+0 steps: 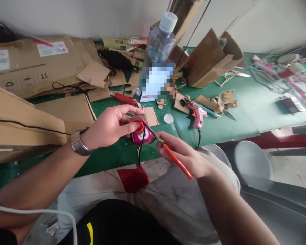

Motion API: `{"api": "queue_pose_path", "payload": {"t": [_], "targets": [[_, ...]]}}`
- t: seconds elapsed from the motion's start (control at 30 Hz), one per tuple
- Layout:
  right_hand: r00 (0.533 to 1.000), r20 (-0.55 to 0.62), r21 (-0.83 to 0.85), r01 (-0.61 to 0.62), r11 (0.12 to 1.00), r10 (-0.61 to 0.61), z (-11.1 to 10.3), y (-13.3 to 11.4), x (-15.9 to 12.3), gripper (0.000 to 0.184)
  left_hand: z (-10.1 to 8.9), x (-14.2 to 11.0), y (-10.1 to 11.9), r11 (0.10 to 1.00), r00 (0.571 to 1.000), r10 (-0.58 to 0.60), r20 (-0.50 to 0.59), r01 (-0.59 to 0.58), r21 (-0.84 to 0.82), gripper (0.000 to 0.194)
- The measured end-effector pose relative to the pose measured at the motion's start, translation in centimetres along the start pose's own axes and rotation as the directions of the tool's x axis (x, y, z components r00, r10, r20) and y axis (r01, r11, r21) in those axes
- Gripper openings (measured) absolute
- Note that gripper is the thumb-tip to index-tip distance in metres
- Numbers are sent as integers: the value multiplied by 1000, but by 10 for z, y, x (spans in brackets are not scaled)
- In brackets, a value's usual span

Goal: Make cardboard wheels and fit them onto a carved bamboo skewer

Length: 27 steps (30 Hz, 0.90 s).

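Above the green table [109,153], the left hand [114,124] is partly curled and the right hand [183,153] closes around red-handled scissors [177,161], blades by the left fingertips; the left thumb and fingers pinch a small red round piece [142,128].
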State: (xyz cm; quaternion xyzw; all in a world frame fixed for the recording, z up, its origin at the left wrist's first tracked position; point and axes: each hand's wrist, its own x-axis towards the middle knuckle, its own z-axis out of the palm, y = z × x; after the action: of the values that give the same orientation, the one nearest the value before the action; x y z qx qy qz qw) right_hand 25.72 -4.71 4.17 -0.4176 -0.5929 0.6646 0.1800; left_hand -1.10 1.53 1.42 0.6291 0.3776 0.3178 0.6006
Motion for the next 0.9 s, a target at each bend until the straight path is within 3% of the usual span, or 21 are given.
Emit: {"api": "queue_pose_path", "payload": {"t": [0.27, 0.53, 0.9], "targets": [[1000, -4, 186, -6, 983, 7, 9, 1, 2, 30, 0, 2, 2, 998, 997, -67, -33, 67, -19, 38], [998, -61, 133, 2, 991, 6, 14, 0, 4, 32, 2, 3, -2, 998, 997, -68, -46, 67, -20, 48], [996, -82, 165, 32, 986, -19, 20, 3, 9, 35, 4, 3, -3, 996, 995, -77, -62, 74, -58, 41]]}}
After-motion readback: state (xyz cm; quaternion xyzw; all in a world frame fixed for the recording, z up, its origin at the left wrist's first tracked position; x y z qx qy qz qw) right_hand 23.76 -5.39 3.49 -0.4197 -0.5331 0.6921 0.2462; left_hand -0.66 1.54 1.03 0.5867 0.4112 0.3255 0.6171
